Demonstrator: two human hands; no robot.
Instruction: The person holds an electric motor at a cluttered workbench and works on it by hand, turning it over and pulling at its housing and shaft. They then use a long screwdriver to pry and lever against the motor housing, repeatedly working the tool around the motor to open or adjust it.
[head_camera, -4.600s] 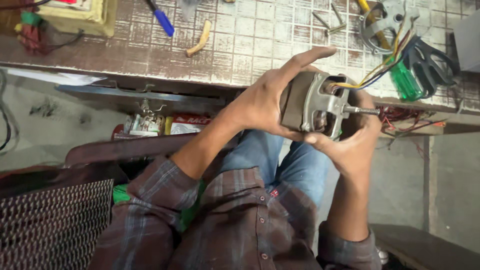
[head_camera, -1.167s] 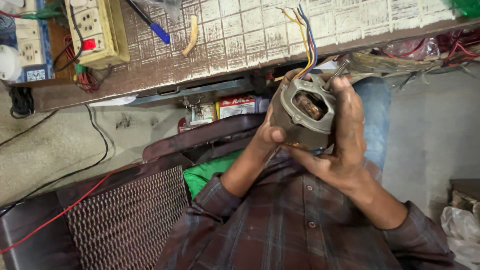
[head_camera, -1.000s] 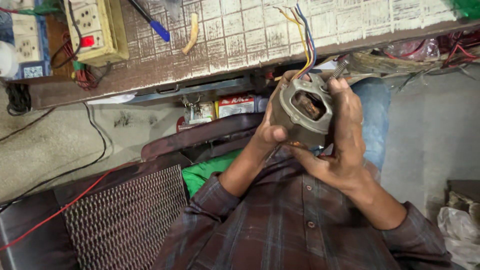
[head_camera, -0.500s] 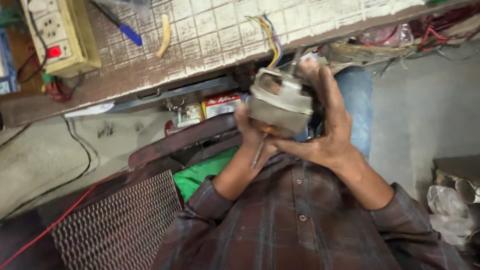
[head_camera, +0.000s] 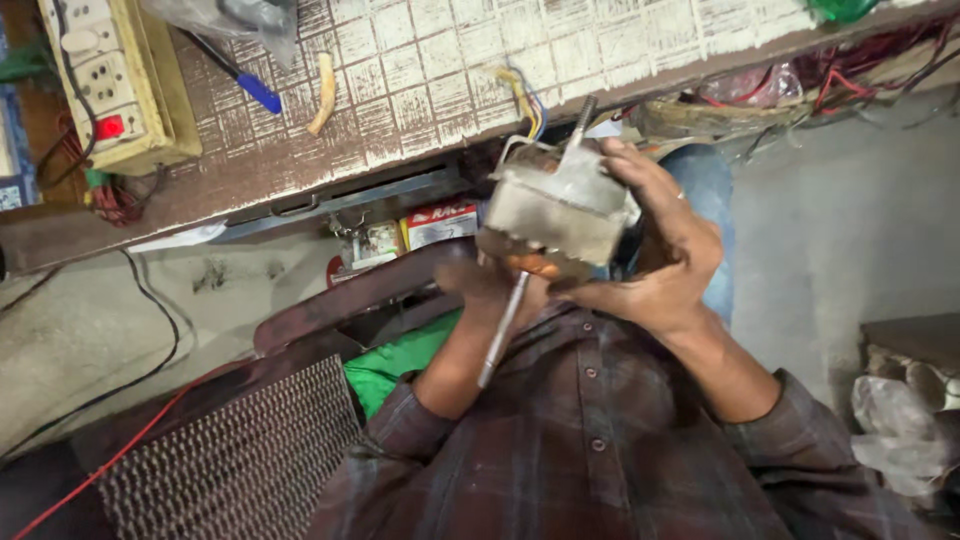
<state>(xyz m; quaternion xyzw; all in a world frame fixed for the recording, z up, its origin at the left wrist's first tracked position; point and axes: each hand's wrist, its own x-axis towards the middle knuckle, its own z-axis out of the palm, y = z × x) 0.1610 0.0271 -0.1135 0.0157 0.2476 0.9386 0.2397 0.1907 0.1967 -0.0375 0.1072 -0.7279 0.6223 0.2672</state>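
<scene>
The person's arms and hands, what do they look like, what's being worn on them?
Both arms wear a dark plaid shirt in maroon and grey checks, buttoned down the front, with the sleeves pushed up to about the elbows, so the forearms are bare. The left hand and right hand are bare, with no gloves. The fingers look smudged with grime. There may be a ring on the right hand, but it is too small to tell.

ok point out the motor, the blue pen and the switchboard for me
motor (head_camera: 560, 205): head view, on its grey metal housing, held between both hands
blue pen (head_camera: 258, 92): head view, on its blue cap end
switchboard (head_camera: 105, 85): head view, on its cream face above the red switch
</scene>
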